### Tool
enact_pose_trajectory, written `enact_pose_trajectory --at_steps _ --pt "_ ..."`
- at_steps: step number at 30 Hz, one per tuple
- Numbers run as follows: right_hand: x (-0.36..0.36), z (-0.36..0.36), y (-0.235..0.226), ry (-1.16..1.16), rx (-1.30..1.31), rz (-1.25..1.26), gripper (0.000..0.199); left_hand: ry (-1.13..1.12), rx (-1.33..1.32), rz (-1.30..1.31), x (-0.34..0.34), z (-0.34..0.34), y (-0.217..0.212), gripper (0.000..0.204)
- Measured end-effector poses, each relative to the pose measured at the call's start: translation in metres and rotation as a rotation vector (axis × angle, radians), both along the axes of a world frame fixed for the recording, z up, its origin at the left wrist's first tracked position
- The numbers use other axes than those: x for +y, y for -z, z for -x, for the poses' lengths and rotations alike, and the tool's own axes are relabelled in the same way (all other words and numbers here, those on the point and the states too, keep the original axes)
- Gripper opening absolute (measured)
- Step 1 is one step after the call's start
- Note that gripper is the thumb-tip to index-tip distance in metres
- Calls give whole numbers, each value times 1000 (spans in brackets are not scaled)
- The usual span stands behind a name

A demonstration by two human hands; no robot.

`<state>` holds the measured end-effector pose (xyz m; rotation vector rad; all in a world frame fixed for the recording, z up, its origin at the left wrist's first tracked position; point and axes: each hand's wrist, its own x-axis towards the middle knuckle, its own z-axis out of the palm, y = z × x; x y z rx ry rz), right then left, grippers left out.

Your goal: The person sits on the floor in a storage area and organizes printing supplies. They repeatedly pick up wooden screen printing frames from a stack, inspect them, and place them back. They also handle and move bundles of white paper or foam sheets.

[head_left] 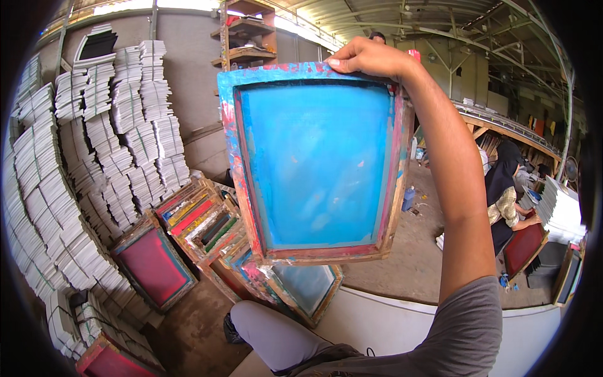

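Note:
My right hand [372, 58] is raised high and closed over the top edge of a screen printing frame [317, 163]. The frame hangs upright in front of me, with blue mesh and a wooden border smeared in blue and red paint. Its lower end overlaps my view of several other paint-stained screens leaning together on the floor. One of these, a pale grey-blue screen [308, 286], shows just beneath the held one. My left hand does not show.
Tall stacks of bundled white sheets [113, 138] line the left wall. A red screen [157, 264] leans near them. My bent leg [276, 336] is below. At right, a co-worker [505, 195] handles a red screen [524, 248] beside a white stack [561, 210]. Wooden shelves [248, 31] stand behind.

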<state>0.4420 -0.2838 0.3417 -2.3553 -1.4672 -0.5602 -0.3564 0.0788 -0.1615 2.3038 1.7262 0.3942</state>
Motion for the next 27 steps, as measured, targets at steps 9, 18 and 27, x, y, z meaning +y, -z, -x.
enact_pose_trajectory --at_steps 9,18,27 --pt "11 -7 10 -69 101 -42 44 -9 -7 -4 -7 7 4 58" --pt "19 -6 18 -183 95 -88 46 -23 0 -4 -12 18 6 58" --pt "46 14 25 -287 96 -124 43 -35 -44 -51 -21 47 19 59"
